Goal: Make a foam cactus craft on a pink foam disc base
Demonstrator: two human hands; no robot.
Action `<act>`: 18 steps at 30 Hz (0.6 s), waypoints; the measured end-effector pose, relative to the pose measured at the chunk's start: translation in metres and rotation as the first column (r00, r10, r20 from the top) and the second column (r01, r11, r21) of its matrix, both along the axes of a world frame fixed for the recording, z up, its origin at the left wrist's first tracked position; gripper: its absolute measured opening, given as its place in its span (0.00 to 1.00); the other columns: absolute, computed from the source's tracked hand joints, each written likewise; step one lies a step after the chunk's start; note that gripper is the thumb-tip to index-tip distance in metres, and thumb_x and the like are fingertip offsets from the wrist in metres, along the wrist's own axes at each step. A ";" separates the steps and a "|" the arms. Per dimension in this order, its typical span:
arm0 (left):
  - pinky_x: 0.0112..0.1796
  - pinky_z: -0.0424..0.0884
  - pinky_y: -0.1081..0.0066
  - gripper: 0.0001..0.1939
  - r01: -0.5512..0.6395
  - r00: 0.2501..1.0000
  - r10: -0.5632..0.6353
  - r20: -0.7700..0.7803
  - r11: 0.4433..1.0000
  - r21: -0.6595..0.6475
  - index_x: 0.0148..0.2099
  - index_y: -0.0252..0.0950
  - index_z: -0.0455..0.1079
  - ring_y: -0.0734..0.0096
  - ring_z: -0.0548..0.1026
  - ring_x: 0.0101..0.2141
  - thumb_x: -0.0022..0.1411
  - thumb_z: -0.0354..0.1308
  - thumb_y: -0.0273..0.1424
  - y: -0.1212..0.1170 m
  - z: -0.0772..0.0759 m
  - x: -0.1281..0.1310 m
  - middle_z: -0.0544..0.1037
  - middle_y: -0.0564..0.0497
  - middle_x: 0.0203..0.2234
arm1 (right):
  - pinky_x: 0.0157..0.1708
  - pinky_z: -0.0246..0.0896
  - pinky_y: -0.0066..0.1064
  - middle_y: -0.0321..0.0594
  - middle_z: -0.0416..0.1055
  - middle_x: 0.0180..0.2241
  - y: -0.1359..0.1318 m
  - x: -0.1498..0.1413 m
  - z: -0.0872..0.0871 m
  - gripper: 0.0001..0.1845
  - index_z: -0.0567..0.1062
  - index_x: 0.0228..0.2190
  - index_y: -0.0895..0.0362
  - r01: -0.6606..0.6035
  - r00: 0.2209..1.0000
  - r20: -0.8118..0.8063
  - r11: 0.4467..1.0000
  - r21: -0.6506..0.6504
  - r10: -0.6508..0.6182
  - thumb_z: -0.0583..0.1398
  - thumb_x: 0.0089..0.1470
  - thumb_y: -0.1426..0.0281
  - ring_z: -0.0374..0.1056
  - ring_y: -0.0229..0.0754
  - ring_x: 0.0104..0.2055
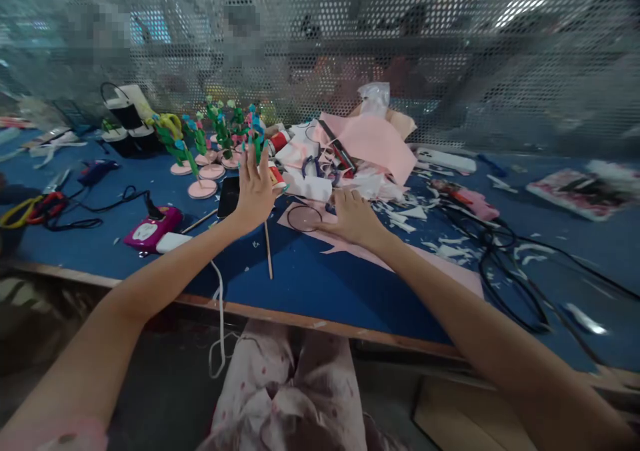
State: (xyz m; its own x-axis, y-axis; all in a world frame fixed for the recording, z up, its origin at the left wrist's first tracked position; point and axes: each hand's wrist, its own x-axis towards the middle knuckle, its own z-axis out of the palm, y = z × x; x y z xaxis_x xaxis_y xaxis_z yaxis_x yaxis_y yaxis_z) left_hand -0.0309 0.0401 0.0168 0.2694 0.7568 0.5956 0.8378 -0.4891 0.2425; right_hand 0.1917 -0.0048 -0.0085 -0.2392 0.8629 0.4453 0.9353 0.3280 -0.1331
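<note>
My left hand (255,191) is raised over the blue table with its fingers stretched out and nothing held. Beyond its fingertips stand several small green flower stems on round pink bases (203,189). A dark phone (229,196) lies partly behind that hand, and a thin wooden stick (269,251) lies below it. My right hand (354,217) rests palm down on a pink sheet (450,264), fingers toward the scrap pile and thumb spread apart. Near the thumb tip is a thin dark ring (289,219); whether they touch I cannot tell.
A heap of white and pink paper scraps (377,147) rises at the back middle. Dark cables (485,264) coil at right beside a pink tool (477,204). A magenta power strip (155,231) with a white plug and red-and-yellow scissors (45,207) lie at left.
</note>
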 end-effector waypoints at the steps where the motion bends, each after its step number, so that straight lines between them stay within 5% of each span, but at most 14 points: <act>1: 0.61 0.44 0.47 0.32 0.044 0.999 -0.045 0.002 0.999 0.029 0.63 0.28 0.45 0.45 0.43 0.65 0.63 0.50 0.38 -0.004 0.000 0.001 0.52 0.30 0.62 | 0.39 0.59 0.46 0.58 0.67 0.40 -0.001 0.000 0.000 0.39 0.65 0.37 0.61 0.018 0.999 0.031 1.000 -0.018 -0.018 0.59 0.38 0.40 0.63 0.60 0.44; 5: 0.57 0.58 0.50 0.23 0.267 0.963 -0.267 -0.018 0.964 -0.006 0.58 0.31 0.53 0.49 0.61 0.57 0.64 0.47 0.36 -0.022 -0.006 0.009 0.65 0.34 0.52 | 0.31 0.59 0.39 0.57 0.69 0.37 -0.006 -0.001 0.009 0.44 0.63 0.42 0.62 0.049 0.999 0.001 0.982 -0.184 -0.050 0.65 0.31 0.44 0.67 0.57 0.38; 8: 0.54 0.61 0.50 0.21 0.343 0.939 -0.343 0.015 0.939 -0.025 0.55 0.31 0.55 0.50 0.65 0.54 0.64 0.47 0.38 -0.033 -0.014 0.015 0.68 0.35 0.48 | 0.25 0.54 0.33 0.45 0.69 0.28 -0.005 0.001 0.019 0.29 0.65 0.36 0.59 0.071 0.987 -0.120 0.952 -0.297 -0.111 0.66 0.38 0.53 0.66 0.47 0.28; 11: 0.55 0.59 0.48 0.26 0.303 0.941 -0.292 0.170 0.952 -0.044 0.56 0.30 0.53 0.48 0.63 0.55 0.62 0.52 0.41 -0.034 -0.022 0.017 0.64 0.32 0.50 | 0.25 0.51 0.31 0.36 0.64 0.20 0.001 0.004 0.026 0.15 0.65 0.25 0.56 -0.021 0.934 -0.351 0.968 -0.249 -0.070 0.62 0.46 0.59 0.62 0.39 0.24; 15: 0.56 0.59 0.50 0.41 0.277 0.877 -0.170 0.450 0.943 -0.183 0.61 0.36 0.41 0.49 0.55 0.60 0.55 0.60 0.44 -0.028 -0.029 0.019 0.53 0.34 0.57 | 0.21 0.48 0.30 0.28 0.56 0.13 0.006 0.001 0.023 0.13 0.62 0.24 0.54 -0.024 0.671 -0.739 0.994 -0.103 -0.060 0.59 0.49 0.61 0.53 0.34 0.17; 18: 0.56 0.62 0.55 0.40 0.364 0.792 -0.190 0.580 0.910 -0.199 0.61 0.43 0.39 0.56 0.54 0.61 0.56 0.60 0.42 -0.032 -0.029 0.023 0.50 0.38 0.59 | 0.21 0.49 0.30 0.28 0.58 0.15 0.003 -0.009 0.019 0.12 0.61 0.26 0.53 0.081 0.495 -0.866 0.996 -0.033 -0.069 0.59 0.50 0.62 0.52 0.33 0.17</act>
